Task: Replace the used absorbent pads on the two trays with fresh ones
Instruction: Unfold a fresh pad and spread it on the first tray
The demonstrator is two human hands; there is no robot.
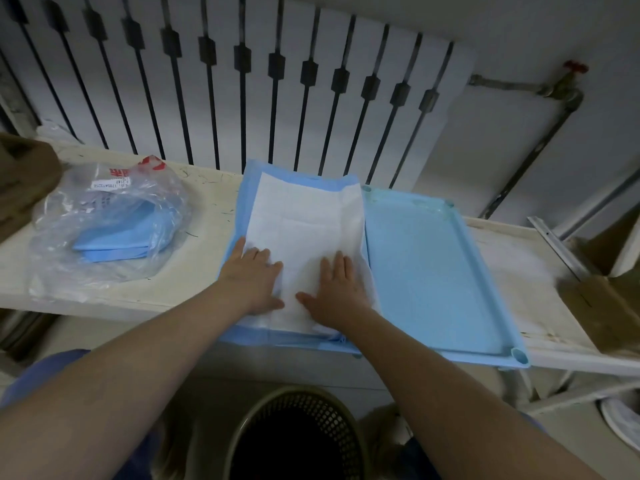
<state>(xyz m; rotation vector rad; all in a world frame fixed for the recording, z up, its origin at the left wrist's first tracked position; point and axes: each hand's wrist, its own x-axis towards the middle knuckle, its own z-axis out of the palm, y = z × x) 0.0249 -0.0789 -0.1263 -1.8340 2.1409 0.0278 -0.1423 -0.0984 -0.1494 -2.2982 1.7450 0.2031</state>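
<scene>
Right at the middle of the scuffed white bench [207, 199], a white absorbent pad with a blue border [304, 209] is laid out flat, its blue edge hanging over the near side, and it is pressed down by both hands. The left hand [254, 277] is planted palm-down on the pad's near-left part, its fingers [259, 254] straight and spread, nothing gripped. The right hand [337, 289] is set flat just beside it on the near-right part, fingers straight and thumb out towards the left hand, and nothing is gripped there either. What lies under the pad is mostly hidden. Touching the pad's right edge, a light-blue plastic tray [426, 271] is seen bare, with raised rims and round corner posts. Well to the left, a crumpled clear plastic bag [114, 202] is resting on the bench, and folded blue pads [114, 247] are seen inside it. Below the bench edge, between the forearms, a dark mesh waste basket [311, 407] is in view. Behind the bench, a white ribbed radiator [242, 81] is mounted on the wall.
</scene>
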